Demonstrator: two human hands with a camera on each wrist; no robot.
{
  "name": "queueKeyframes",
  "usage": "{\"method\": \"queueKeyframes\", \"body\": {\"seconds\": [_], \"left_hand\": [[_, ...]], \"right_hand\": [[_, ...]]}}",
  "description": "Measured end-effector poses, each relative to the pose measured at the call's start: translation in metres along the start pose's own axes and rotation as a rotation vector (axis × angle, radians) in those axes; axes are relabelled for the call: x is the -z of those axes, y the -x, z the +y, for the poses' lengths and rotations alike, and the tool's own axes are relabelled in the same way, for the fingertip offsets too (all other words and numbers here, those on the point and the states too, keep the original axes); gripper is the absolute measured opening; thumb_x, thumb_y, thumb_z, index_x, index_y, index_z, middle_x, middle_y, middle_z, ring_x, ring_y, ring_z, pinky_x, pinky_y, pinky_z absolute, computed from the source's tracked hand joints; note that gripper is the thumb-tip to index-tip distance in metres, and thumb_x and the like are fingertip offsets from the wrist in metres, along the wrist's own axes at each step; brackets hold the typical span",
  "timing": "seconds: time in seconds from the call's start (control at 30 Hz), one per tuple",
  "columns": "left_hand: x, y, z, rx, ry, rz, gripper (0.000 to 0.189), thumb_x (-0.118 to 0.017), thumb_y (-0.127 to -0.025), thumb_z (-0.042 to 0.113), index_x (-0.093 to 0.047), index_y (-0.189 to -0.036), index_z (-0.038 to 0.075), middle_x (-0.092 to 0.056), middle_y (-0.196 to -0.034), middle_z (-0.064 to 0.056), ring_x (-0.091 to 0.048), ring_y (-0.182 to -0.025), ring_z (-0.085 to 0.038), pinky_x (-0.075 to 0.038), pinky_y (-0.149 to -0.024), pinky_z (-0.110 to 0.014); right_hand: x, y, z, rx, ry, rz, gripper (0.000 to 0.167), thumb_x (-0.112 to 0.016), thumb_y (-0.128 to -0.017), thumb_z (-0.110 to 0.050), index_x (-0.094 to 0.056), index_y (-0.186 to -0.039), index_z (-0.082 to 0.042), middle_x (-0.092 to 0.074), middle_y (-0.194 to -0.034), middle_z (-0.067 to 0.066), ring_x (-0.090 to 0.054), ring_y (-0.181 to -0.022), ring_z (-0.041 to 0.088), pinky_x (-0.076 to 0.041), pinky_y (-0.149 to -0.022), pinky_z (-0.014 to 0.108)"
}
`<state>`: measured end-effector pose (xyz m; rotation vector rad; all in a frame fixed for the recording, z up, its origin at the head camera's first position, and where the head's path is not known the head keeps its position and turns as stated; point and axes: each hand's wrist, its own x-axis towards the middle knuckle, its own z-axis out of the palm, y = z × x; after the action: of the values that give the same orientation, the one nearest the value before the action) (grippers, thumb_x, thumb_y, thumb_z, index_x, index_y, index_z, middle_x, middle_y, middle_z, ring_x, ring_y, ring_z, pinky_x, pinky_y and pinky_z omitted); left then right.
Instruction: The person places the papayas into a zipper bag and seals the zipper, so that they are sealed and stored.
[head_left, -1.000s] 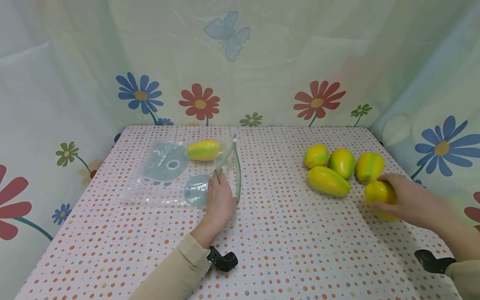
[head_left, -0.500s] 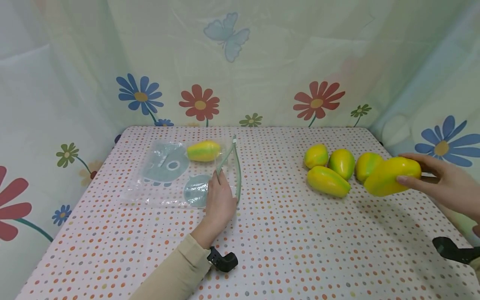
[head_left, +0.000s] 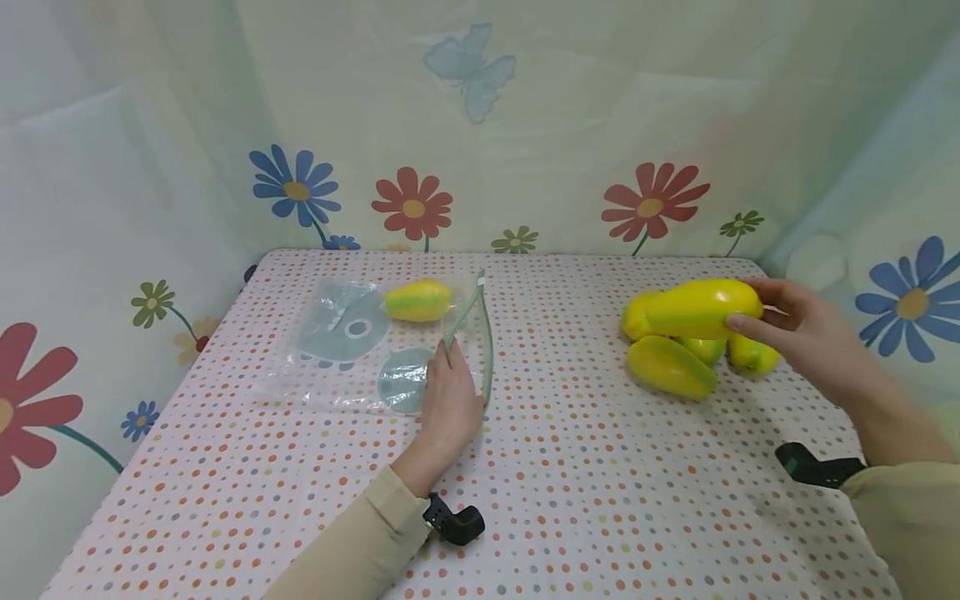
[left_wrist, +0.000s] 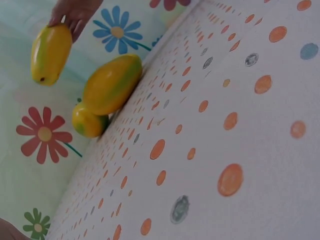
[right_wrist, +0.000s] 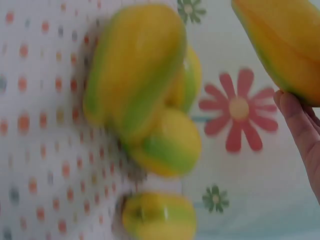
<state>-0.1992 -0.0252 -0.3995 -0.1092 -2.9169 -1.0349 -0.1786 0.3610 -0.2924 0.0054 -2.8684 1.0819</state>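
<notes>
My right hand point(head_left: 817, 342) holds a yellow-green papaya point(head_left: 701, 307) by one end, raised over the other papayas. In the left wrist view that papaya point(left_wrist: 51, 54) hangs in the air, clear of the tablecloth; the right wrist view shows fingertips point(right_wrist: 287, 102) at its end. My left hand point(head_left: 452, 404) pinches the green zip edge point(head_left: 467, 315) of a clear plastic bag point(head_left: 300, 392) with a blue-grey cartoon print. The bag lies flat, its mouth parted toward the right. Inside it, near the far side, lies one papaya point(head_left: 418, 301).
Several more papayas sit grouped at the right, one lying in front point(head_left: 670, 367), partly hidden by the raised one. A dotted cloth point(head_left: 555, 500) covers the table. Flower-printed curtains point(head_left: 562, 125) stand behind it and at both sides.
My right hand has lifted the papaya from the table, first to the right, then left over the group. The left hand keeps its hold on the bag. The head view has shifted slightly.
</notes>
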Motion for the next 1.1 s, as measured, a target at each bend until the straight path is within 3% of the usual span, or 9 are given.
{"method": "queueKeyframes", "body": {"seconds": [0.1,0.13,0.2,0.33,0.6,0.83,0.97,1.1], "left_hand": [[0.000,-0.001,0.000,-0.001,-0.001,0.005,0.091,-0.078,-0.085,0.001,-0.023,-0.157,-0.009,-0.022,-0.164,-0.031,-0.030,-0.150,-0.047,-0.035,-0.121,-0.052],[-0.001,-0.001,0.000,-0.002,-0.001,0.004,0.091,-0.078,-0.085,0.001,-0.023,-0.157,-0.009,-0.022,-0.164,-0.031,-0.029,-0.150,-0.048,-0.035,-0.122,-0.052],[-0.001,-0.001,0.000,-0.007,0.002,0.003,0.091,-0.079,-0.085,0.002,-0.024,-0.156,-0.009,-0.022,-0.164,-0.032,-0.029,-0.150,-0.049,-0.034,-0.122,-0.053],[-0.002,-0.001,0.000,-0.010,-0.009,0.003,0.090,-0.079,-0.085,0.003,-0.025,-0.156,-0.009,-0.022,-0.164,-0.031,-0.029,-0.150,-0.050,-0.034,-0.122,-0.053],[-0.003,-0.001,0.001,-0.005,-0.045,0.000,0.093,-0.080,-0.084,0.005,-0.024,-0.157,-0.007,-0.021,-0.165,-0.031,-0.030,-0.150,-0.048,-0.034,-0.121,-0.052],[-0.005,0.000,0.000,0.001,-0.038,0.003,0.091,-0.081,-0.084,0.005,-0.026,-0.157,-0.006,-0.021,-0.166,-0.029,-0.031,-0.150,-0.046,-0.036,-0.120,-0.052],[-0.005,-0.002,-0.002,-0.005,-0.040,0.012,0.091,-0.081,-0.085,0.006,-0.026,-0.157,-0.005,-0.021,-0.166,-0.029,-0.031,-0.150,-0.046,-0.036,-0.120,-0.053],[-0.006,-0.003,-0.003,-0.016,-0.046,0.031,0.090,-0.081,-0.085,0.005,-0.028,-0.156,-0.006,-0.023,-0.165,-0.030,-0.032,-0.149,-0.048,-0.038,-0.118,-0.055]], "right_hand": [[-0.026,-0.014,-0.020,-0.006,-0.038,-0.055,0.072,-0.061,-0.102,-0.038,-0.029,-0.155,0.001,-0.043,-0.147,0.016,-0.051,-0.132,0.038,-0.048,-0.079,0.002],[-0.035,-0.019,-0.027,-0.008,-0.046,-0.068,0.073,-0.061,-0.102,-0.038,-0.028,-0.155,0.002,-0.039,-0.150,0.024,-0.046,-0.134,0.048,-0.052,-0.087,0.008],[-0.053,-0.027,-0.040,-0.013,-0.062,-0.100,0.075,-0.062,-0.102,-0.039,-0.028,-0.154,0.003,-0.038,-0.151,0.029,-0.045,-0.137,0.051,-0.055,-0.100,0.026],[-0.090,-0.040,-0.058,-0.027,-0.103,-0.163,0.076,-0.065,-0.100,-0.040,-0.029,-0.152,0.002,-0.038,-0.151,0.028,-0.046,-0.138,0.048,-0.044,-0.112,0.060],[-0.154,-0.063,-0.076,-0.052,-0.141,-0.244,0.067,-0.067,-0.098,-0.038,-0.037,-0.146,-0.002,-0.043,-0.149,0.022,-0.049,-0.135,0.041,-0.046,-0.112,0.054],[-0.184,-0.074,-0.087,-0.008,-0.151,-0.289,0.067,-0.067,-0.097,-0.043,-0.040,-0.142,-0.001,-0.045,-0.150,0.022,-0.049,-0.137,0.042,-0.045,-0.113,0.055],[-0.196,-0.078,-0.097,0.009,-0.133,-0.253,0.066,-0.068,-0.096,-0.041,-0.042,-0.140,0.000,-0.049,-0.146,0.022,-0.055,-0.133,0.040,-0.050,-0.108,0.051],[-0.209,-0.075,-0.107,0.023,-0.081,-0.156,0.061,-0.069,-0.096,-0.037,-0.044,-0.135,0.003,-0.056,-0.134,0.025,-0.062,-0.122,0.039,-0.057,-0.098,0.045]]}}
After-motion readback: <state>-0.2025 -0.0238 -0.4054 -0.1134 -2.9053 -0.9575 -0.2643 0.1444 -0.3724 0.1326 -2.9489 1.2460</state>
